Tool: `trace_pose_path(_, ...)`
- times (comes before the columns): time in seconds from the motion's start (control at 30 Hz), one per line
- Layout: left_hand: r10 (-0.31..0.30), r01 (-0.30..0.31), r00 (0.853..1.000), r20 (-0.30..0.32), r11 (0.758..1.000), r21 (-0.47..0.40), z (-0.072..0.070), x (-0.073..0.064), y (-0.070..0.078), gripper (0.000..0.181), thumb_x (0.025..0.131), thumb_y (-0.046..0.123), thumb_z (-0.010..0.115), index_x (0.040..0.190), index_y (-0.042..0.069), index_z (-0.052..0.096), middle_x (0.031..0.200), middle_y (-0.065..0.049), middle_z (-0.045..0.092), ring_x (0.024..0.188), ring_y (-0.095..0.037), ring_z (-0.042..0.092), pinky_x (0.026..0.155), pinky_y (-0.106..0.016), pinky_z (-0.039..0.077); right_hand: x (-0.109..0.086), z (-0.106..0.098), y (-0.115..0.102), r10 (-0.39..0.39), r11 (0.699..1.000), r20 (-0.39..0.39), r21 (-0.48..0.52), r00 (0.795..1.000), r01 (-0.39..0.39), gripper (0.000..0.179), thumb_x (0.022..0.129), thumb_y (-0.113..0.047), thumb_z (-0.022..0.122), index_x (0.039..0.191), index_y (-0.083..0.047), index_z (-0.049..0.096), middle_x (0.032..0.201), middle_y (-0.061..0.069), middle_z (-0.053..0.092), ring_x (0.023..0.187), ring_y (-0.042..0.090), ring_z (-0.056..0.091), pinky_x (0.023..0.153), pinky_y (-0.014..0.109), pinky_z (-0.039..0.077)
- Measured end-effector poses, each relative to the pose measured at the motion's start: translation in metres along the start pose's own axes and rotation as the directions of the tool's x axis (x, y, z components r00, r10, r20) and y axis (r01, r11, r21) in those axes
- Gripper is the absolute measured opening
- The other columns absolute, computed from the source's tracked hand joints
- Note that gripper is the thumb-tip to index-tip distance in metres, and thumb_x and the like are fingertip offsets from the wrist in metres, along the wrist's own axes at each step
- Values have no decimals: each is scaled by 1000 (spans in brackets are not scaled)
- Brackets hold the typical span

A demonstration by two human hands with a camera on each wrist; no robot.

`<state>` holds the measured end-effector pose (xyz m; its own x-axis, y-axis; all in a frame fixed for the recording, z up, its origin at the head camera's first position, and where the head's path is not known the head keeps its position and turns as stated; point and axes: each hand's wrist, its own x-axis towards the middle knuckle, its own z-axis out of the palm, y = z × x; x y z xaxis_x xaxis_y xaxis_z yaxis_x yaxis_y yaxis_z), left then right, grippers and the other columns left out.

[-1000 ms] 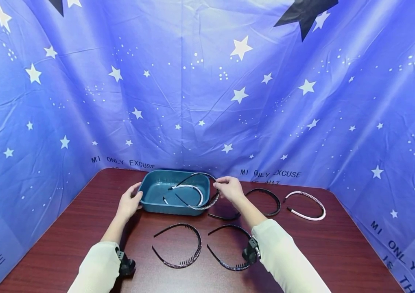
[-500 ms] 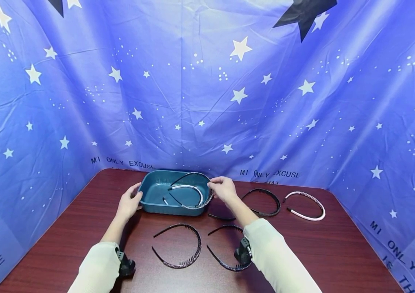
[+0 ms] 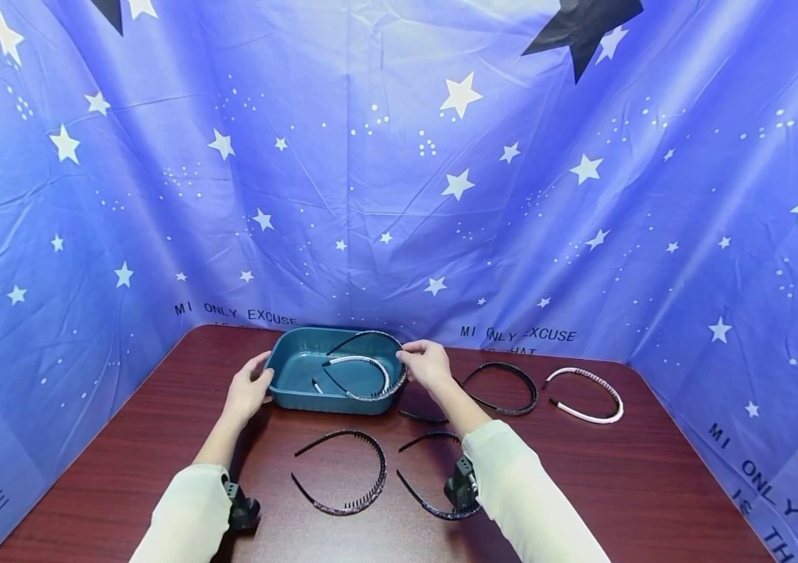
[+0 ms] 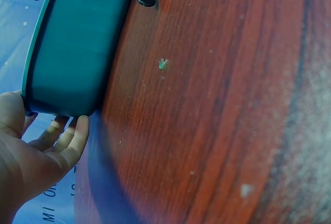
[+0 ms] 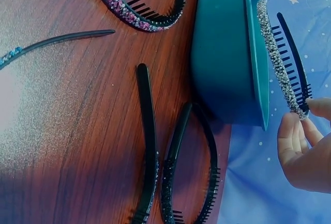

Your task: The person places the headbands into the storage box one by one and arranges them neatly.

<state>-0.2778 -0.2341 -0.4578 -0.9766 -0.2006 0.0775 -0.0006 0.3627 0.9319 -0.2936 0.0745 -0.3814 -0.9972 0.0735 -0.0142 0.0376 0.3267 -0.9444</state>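
My right hand (image 3: 429, 364) pinches a black toothed headband with silvery glitter (image 5: 279, 58) at its curved middle. The headband hangs over the right end of the teal plastic bin (image 3: 328, 403), its ends pointing left. Inside the bin a white headband (image 3: 364, 359) lies on the floor, partly behind the held one. My left hand (image 3: 247, 391) holds the bin's left end; in the left wrist view the thumb is at the rim and fingertips touch the end wall. Part of that grip is hidden.
Nearer on the table (image 3: 554, 485) lie a pink-glitter headband (image 3: 364, 504) and a blue-glitter headband (image 3: 434, 512), partly behind the right wrist camera. Right of the bin are a black headband (image 3: 529, 391) and a pale pink headband (image 3: 613, 391). A starry blue cloth (image 3: 399, 195) hangs behind.
My right hand has moved left with the silvery headband, bringing it further over the bin. The left hand and the bin stay in place.
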Motion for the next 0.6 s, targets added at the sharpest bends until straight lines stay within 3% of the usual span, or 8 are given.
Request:
trace_pose_path(0.2,-2,2,1000,0,1000,3,-1,0,-1,45,97,14,43,141,6,39,116,-29,51,86,-24,60,71,-36,59,1,3,2,3,1000,-7,11,1000,-3,21,82,-9,67,100,2,68,78,12,68,48,6,51,52,26,54)
trace_pose_path(0.4,-11,11,1000,-1,1000,-1,-1,-1,0,45,97,14,43,141,6,39,116,-28,51,87,-24,60,72,-36,59,4,7,5,-21,1000,-2,18,1000,21,16,81,-10,69,95,-2,68,72,8,67,48,10,54,54,33,56)
trace_pose_path(0.6,-12,12,1000,4,1000,3,0,0,1,45,98,15,43,142,7,38,116,-29,51,87,-24,61,73,-38,59,4,11,2,6,1000,-20,22,1000,-6,20,83,-10,67,101,1,67,81,16,68,48,8,52,56,32,57)
